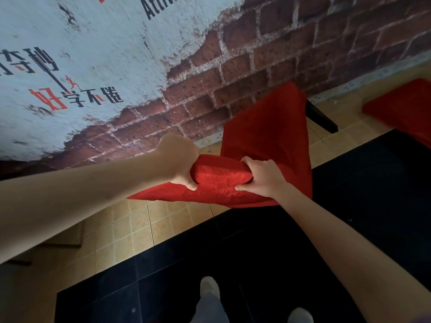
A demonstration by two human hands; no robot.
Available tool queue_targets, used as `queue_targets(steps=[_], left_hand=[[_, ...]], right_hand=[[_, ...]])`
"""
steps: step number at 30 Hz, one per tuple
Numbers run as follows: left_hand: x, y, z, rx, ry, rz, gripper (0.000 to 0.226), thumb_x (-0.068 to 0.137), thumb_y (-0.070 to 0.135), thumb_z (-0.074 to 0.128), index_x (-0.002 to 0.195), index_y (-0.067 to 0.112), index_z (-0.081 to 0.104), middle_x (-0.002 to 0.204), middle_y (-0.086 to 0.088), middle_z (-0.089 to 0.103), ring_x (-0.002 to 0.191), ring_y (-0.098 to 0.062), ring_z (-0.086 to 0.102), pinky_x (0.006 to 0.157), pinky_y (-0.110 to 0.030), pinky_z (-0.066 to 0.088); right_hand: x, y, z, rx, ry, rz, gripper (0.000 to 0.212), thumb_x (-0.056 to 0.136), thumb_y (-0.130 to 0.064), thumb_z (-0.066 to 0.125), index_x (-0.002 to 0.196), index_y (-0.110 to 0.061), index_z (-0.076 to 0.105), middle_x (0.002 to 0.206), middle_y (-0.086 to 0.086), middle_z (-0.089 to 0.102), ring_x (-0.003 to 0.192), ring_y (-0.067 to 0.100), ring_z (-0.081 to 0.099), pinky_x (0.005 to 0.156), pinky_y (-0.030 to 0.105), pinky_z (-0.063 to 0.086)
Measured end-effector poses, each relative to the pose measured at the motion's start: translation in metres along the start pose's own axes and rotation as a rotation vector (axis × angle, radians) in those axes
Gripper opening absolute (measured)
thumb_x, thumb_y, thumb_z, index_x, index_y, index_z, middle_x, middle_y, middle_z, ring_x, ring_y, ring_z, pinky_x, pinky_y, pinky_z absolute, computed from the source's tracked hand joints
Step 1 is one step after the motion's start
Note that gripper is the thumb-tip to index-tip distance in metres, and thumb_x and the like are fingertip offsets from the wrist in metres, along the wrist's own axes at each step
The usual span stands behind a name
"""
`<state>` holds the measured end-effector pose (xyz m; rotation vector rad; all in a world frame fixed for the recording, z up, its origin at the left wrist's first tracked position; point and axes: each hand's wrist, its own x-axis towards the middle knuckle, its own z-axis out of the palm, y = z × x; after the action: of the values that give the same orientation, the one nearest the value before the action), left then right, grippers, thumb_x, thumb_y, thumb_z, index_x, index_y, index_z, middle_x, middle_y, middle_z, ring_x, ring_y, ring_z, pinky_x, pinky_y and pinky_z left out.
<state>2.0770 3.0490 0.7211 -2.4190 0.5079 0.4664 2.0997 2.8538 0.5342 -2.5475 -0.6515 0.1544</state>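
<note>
A chair covered in red fabric (265, 127) stands in front of me near the wall. Both hands grasp the rounded top edge of its backrest. My left hand (179, 159) grips the left part of that edge, thumb in front and fingers wrapped over the far side. My right hand (262, 177) grips the same edge a little to the right, fingers curled over the top and thumb along the front. The red seat stretches away behind the backrest.
A wall (233, 66) with a brick and plaster print and black and red lettering is close behind the chair. A second red chair (403, 108) is at the right edge. The floor has tan tiles (140, 227) and black tiles (256, 252). My legs and shoes (210, 287) show below.
</note>
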Motion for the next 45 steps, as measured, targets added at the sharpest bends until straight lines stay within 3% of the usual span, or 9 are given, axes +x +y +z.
queue_targets(steps=[6, 10, 12, 15, 21, 27, 30, 34, 45], left_hand=[[-0.003, 0.019, -0.011, -0.147, 0.111, -0.098, 0.055, 0.057, 0.074, 0.070, 0.087, 0.030, 0.058, 0.070, 0.014, 0.052, 0.073, -0.013, 0.057, 0.064, -0.028, 0.050], [-0.032, 0.004, 0.016, -0.936, 0.144, -0.142, 0.108, 0.049, 0.050, 0.086, 0.143, 0.042, 0.033, 0.111, 0.019, 0.051, 0.100, -0.008, 0.053, 0.089, -0.030, 0.046], [-0.046, 0.005, 0.038, -1.180, 0.200, -0.187, 0.114, 0.042, 0.037, 0.093, 0.142, 0.042, 0.037, 0.115, 0.019, 0.056, 0.106, -0.010, 0.055, 0.093, -0.026, 0.042], [-0.044, 0.025, 0.053, -1.258, 0.437, -0.317, 0.087, 0.039, 0.032, 0.096, 0.117, 0.046, 0.059, 0.089, 0.038, 0.056, 0.099, -0.006, 0.058, 0.087, -0.015, 0.036], [-0.028, 0.051, 0.035, -1.221, 0.568, -0.257, 0.087, 0.036, 0.047, 0.092, 0.118, 0.038, 0.064, 0.094, 0.036, 0.057, 0.091, 0.013, 0.051, 0.092, -0.019, 0.035], [-0.025, 0.065, 0.030, -1.203, 0.349, -0.140, 0.131, 0.035, 0.052, 0.090, 0.149, 0.039, 0.024, 0.142, 0.012, 0.038, 0.129, -0.011, 0.027, 0.114, -0.048, 0.015], [-0.023, 0.056, 0.047, -1.118, 0.217, -0.217, 0.131, 0.040, 0.051, 0.090, 0.150, 0.039, 0.019, 0.150, 0.007, 0.034, 0.138, -0.017, 0.026, 0.115, -0.058, 0.003], [-0.011, 0.055, 0.054, -1.030, 0.186, -0.246, 0.117, 0.043, 0.056, 0.088, 0.145, 0.040, 0.033, 0.145, 0.008, 0.043, 0.134, -0.022, 0.035, 0.110, -0.064, 0.014], [0.006, 0.109, 0.009, -0.858, 0.248, -0.170, 0.104, 0.050, 0.080, 0.067, 0.142, 0.048, 0.032, 0.136, 0.011, 0.049, 0.127, -0.019, 0.038, 0.111, -0.053, 0.017]], right_hand=[[-0.014, 0.015, -0.012, 0.043, -0.011, 0.022, 0.069, 0.068, -0.063, 0.073, 0.120, -0.023, 0.052, 0.095, -0.009, 0.067, 0.086, 0.016, 0.065, 0.087, 0.036, 0.047], [-0.023, 0.027, -0.021, 0.081, -0.025, 0.050, 0.068, 0.066, -0.063, 0.074, 0.117, -0.024, 0.052, 0.093, -0.009, 0.067, 0.085, 0.015, 0.065, 0.087, 0.038, 0.049], [-0.028, 0.032, -0.025, 0.093, -0.036, 0.071, 0.069, 0.064, -0.063, 0.075, 0.117, -0.025, 0.052, 0.094, -0.010, 0.066, 0.087, 0.014, 0.065, 0.087, 0.036, 0.048], [-0.034, 0.036, -0.034, 0.155, -0.075, 0.125, 0.078, 0.061, -0.057, 0.080, 0.125, -0.027, 0.049, 0.106, -0.011, 0.064, 0.097, 0.013, 0.063, 0.087, 0.031, 0.047], [-0.044, 0.032, -0.061, 0.193, -0.178, 0.185, 0.119, 0.050, -0.046, 0.090, 0.149, -0.031, 0.025, 0.141, -0.004, 0.048, 0.129, 0.018, 0.046, 0.107, 0.040, 0.038], [-0.069, 0.014, -0.109, 0.280, -0.204, 0.161, 0.145, 0.045, -0.041, 0.092, 0.151, -0.041, -0.007, 0.148, 0.000, 0.040, 0.133, 0.018, 0.043, 0.108, 0.032, 0.030], [-0.083, 0.001, -0.132, 0.318, -0.174, 0.114, 0.142, 0.044, -0.042, 0.092, 0.150, -0.045, -0.003, 0.149, -0.003, 0.038, 0.134, 0.015, 0.039, 0.107, 0.025, 0.025], [-0.089, -0.006, -0.152, 0.275, -0.141, 0.087, 0.131, 0.047, -0.039, 0.092, 0.151, -0.042, 0.012, 0.146, -0.002, 0.044, 0.135, 0.016, 0.040, 0.112, 0.030, 0.027], [-0.136, 0.033, -0.184, 0.202, -0.070, 0.242, 0.113, 0.054, -0.031, 0.092, 0.142, -0.054, 0.026, 0.138, -0.009, 0.053, 0.129, 0.012, 0.047, 0.109, 0.026, 0.030]])
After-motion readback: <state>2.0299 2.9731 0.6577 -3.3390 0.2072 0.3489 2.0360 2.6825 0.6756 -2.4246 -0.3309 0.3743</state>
